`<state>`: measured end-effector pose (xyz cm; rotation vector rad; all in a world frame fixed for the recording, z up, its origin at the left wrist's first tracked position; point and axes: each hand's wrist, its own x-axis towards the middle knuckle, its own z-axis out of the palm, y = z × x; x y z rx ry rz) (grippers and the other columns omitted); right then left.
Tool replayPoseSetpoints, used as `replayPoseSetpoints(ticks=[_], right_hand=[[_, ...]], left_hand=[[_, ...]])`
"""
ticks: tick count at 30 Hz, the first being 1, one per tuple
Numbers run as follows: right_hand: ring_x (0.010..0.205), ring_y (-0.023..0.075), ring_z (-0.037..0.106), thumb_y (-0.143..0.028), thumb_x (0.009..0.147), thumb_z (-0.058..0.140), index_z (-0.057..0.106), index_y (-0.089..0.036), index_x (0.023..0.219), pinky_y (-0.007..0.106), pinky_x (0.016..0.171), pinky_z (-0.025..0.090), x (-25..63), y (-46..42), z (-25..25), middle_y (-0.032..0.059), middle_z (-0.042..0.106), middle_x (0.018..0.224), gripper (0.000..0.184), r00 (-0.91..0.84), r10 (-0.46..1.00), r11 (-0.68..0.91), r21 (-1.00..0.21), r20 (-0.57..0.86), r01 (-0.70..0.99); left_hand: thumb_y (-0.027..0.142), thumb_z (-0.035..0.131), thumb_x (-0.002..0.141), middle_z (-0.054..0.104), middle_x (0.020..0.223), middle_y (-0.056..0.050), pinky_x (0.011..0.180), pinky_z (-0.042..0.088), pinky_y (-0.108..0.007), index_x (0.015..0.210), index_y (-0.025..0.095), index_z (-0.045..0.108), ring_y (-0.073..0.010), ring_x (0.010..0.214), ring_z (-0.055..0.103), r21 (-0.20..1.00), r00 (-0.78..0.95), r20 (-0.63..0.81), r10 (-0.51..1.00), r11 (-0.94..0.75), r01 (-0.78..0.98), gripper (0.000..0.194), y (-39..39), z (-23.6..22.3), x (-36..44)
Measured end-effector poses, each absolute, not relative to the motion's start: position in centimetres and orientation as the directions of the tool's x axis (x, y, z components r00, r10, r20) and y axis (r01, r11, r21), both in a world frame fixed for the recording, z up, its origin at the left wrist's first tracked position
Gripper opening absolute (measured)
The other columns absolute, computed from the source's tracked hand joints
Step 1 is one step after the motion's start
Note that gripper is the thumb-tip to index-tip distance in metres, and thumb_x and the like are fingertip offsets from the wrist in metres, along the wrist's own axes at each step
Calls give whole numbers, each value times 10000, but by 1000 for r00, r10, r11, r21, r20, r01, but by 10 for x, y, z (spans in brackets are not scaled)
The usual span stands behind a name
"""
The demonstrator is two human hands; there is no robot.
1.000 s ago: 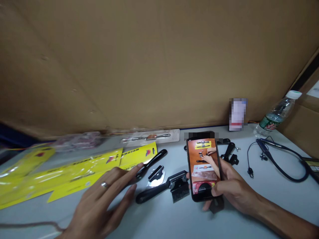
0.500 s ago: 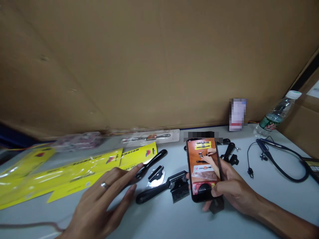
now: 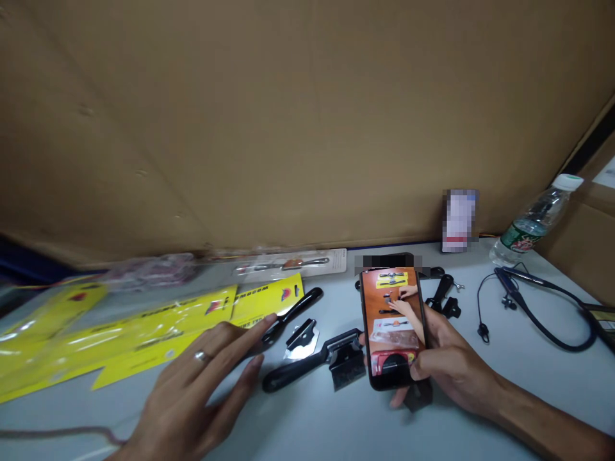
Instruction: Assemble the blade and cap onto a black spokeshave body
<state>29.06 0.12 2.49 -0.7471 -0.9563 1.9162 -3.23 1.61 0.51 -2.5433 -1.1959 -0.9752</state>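
Note:
My right hand (image 3: pixel 449 358) is closed around a smartphone (image 3: pixel 391 330), thumb at its lower right corner. Its lit screen shows hands and tools on an orange-brown surface. My left hand (image 3: pixel 206 378), with a ring on one finger, has its fingers stretched out. Its index fingertip reaches a black spokeshave (image 3: pixel 305 302); whether they touch I cannot tell. Just right of that tool lie a black cap iron and metal blade (image 3: pixel 302 339). Another black spokeshave (image 3: pixel 295 374) lies between my hands, a flat blade (image 3: pixel 348 368) by it, partly behind the phone.
Yellow packaging cards (image 3: pixel 192 314) spread across the left. Behind them are a blister pack (image 3: pixel 288 264) and crumpled plastic (image 3: pixel 151 270). Black tool parts (image 3: pixel 439 291) lie beyond the phone. Neckband earphones (image 3: pixel 542 314), a water bottle (image 3: pixel 523 224) and a blurred upright item (image 3: pixel 459 221) stand or lie right.

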Motion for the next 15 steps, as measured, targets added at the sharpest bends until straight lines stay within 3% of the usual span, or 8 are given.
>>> replayPoseSetpoints(ticks=[10,15], right_hand=[[672,175,663,-76,556,599,548,-213,1283,314,545,615,291,2,22,29,664,912,742,-459,877,-340,-856,-140,-389],[646,163,665,-71,540,595,574,-197,1216,276,512,594,290,2,25,29,670,909,688,-457,878,-342,-853,-141,-394]], left_hand=[[259,507,1000,690,907,-38,722,554,-291,1437,273,514,-199,767,678,109,478,613,629,-668,737,436,16,5,-33],[274,502,1000,691,926,-43,726,561,-291,1422,271,518,-199,774,687,75,479,624,618,-658,750,422,16,6,-32]])
